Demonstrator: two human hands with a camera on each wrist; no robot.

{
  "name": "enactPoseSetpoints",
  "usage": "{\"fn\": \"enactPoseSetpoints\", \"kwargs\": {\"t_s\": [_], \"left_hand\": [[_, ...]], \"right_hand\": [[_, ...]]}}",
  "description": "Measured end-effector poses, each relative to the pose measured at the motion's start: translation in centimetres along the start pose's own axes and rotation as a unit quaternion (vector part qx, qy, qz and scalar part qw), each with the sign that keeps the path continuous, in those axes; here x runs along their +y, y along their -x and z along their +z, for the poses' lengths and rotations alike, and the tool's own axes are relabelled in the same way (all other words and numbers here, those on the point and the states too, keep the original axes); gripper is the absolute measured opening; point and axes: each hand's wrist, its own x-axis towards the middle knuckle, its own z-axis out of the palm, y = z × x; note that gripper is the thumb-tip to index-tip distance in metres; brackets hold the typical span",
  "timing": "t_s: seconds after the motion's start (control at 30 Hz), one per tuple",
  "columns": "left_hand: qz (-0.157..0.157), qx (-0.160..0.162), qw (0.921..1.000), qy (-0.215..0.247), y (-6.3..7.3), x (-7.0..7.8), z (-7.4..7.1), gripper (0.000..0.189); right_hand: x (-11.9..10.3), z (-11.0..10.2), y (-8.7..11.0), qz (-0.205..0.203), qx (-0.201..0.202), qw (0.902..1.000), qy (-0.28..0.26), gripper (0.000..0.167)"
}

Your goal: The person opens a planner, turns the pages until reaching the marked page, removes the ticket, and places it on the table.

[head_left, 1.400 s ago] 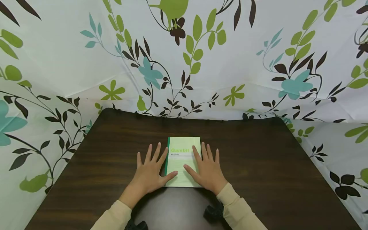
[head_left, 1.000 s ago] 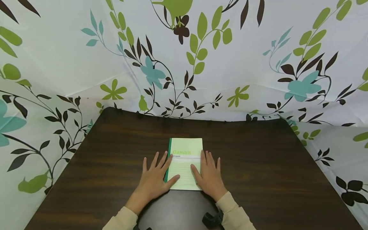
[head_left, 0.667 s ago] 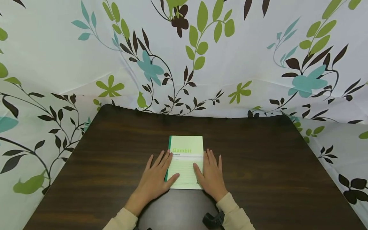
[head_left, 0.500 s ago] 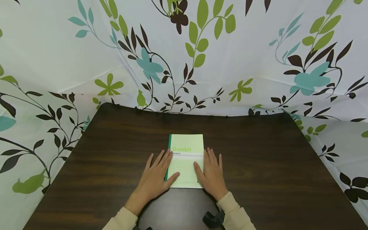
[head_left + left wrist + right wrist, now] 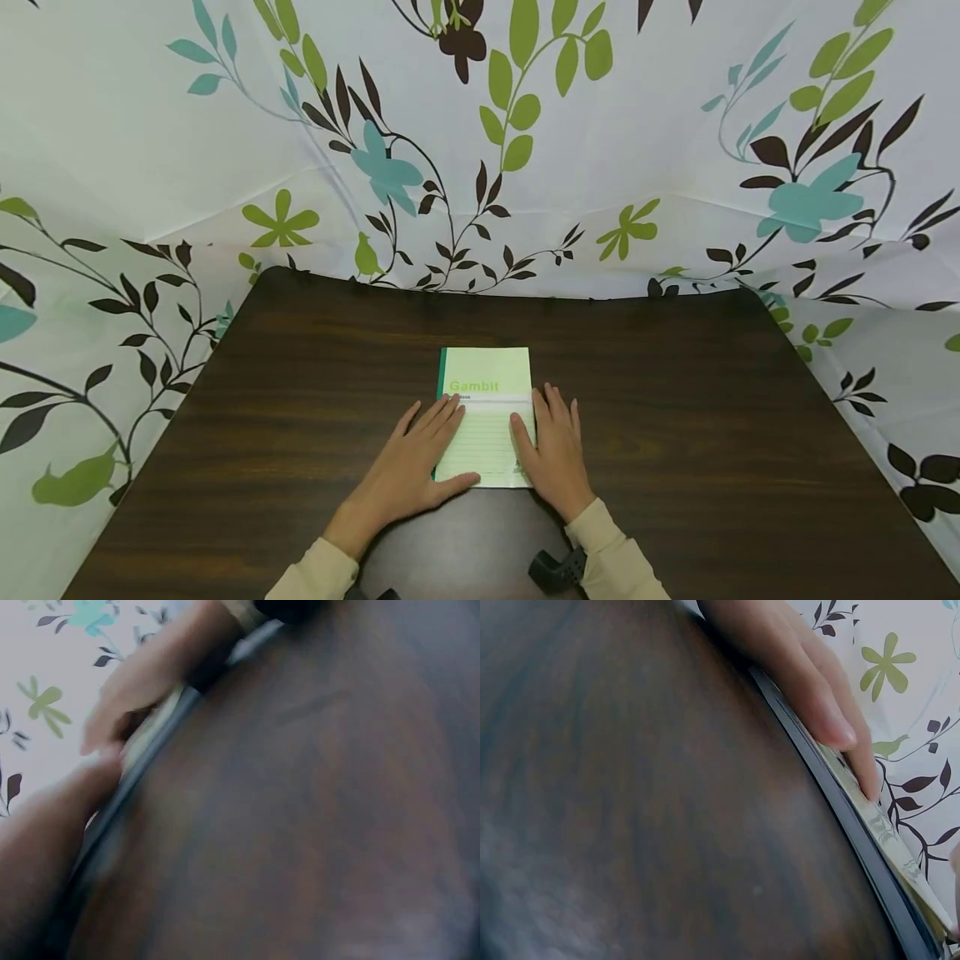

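Observation:
A pale green notebook (image 5: 483, 442) with a dark green spine and the word "Gambit" lies at the near edge of the dark wooden table. My left hand (image 5: 416, 462) lies over its left side, fingers extended onto the cover and thumb along its bottom edge. On the other side, my right hand (image 5: 555, 458) rests along the right edge with its thumb on the cover. The right wrist view shows the thumb and a finger (image 5: 866, 769) of that hand against the notebook (image 5: 889, 836). Motion blurs the left wrist view, where both hands meet the notebook's near side.
The dark table (image 5: 697, 433) spreads out on both sides of the notebook and behind it. A white cloth (image 5: 570, 175) printed with leaves and flowers hangs around the table's far and side edges. A black wrist device (image 5: 555, 572) sits under the right sleeve.
The spread fingers of both hands have come closer together. My right fingers have moved off the cover to its right edge; my left fingers have slid further onto it, thumb down at the bottom edge.

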Motion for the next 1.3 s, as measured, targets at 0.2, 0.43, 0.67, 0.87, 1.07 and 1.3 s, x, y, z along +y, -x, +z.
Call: {"fn": "enactPoseSetpoints", "kwargs": {"t_s": [0.2,0.43,0.67,0.87,1.07,1.3], "left_hand": [[0.016,-0.023,0.9981,0.055,-0.01,0.54,-0.27,0.112],[0.004,-0.004,0.9958,0.091,0.03,0.79,-0.53,0.11],[0.003,0.002,0.9951,0.098,0.19,0.78,-0.54,0.106],[0.0,-0.003,0.9948,0.102,0.14,0.75,-0.58,0.107],[-0.003,-0.01,0.9941,0.108,0.13,0.77,-0.57,0.107],[-0.006,-0.019,0.9941,0.107,0.19,0.64,-0.57,0.108]], "right_hand": [[-0.02,-0.04,-0.03,0.01,0.005,0.9998,-0.015,0.059],[-0.07,-0.33,-0.02,0.012,0.045,0.9968,-0.065,0.047],[-0.17,-0.36,0.11,0.013,0.059,0.9944,-0.087,0.044],[-0.3,-0.26,0.2,0.022,0.059,0.9955,-0.071,0.048],[-0.29,-0.31,0.27,0.015,0.058,0.9953,-0.076,0.047],[-0.4,-0.26,0.35,0.011,0.06,0.9952,-0.077,0.047]]}}
